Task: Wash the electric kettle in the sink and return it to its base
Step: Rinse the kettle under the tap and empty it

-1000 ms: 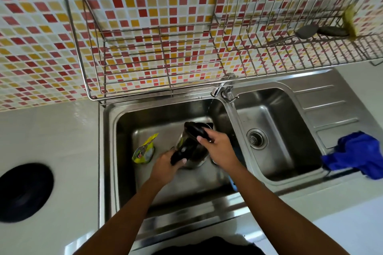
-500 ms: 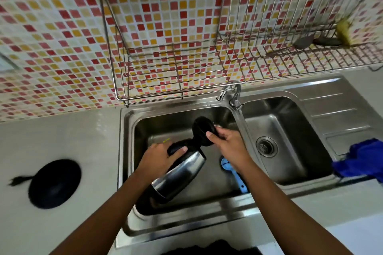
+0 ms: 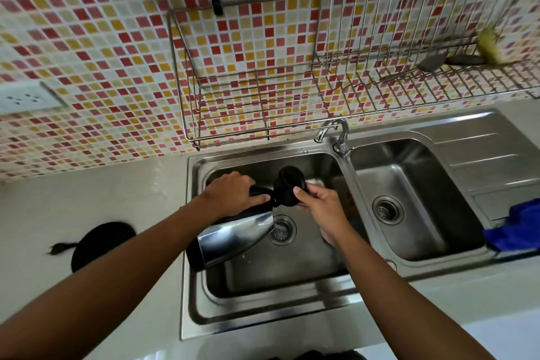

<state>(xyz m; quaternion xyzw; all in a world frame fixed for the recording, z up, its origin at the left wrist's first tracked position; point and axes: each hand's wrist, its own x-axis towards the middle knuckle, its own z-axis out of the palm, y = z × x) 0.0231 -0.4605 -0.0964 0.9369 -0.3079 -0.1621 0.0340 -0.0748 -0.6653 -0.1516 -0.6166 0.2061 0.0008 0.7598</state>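
The kettle (image 3: pixel 233 238) lay tipped over the left basin of the sink (image 3: pixel 263 310). Its long axis ran from its bottom at the near left to its mouth just beside the drain (image 3: pixel 282 229). The left hand (image 3: pixel 230 196) had its fingers (image 3: pixel 263 199) curled round the black handle on top, and the right hand (image 3: pixel 320 207) pinched the open lid (image 3: pixel 289 184). The base (image 3: pixel 99 242) sat on the counter (image 3: pixel 117 184) well to the left. That put it nearer the left hand, which looked likeliest to carry the kettle back.

Right basin (image 3: pixel 415 213) lies open; rack (image 3: pixel 233 114) and faucet (image 3: pixel 340 143) crowd behind.
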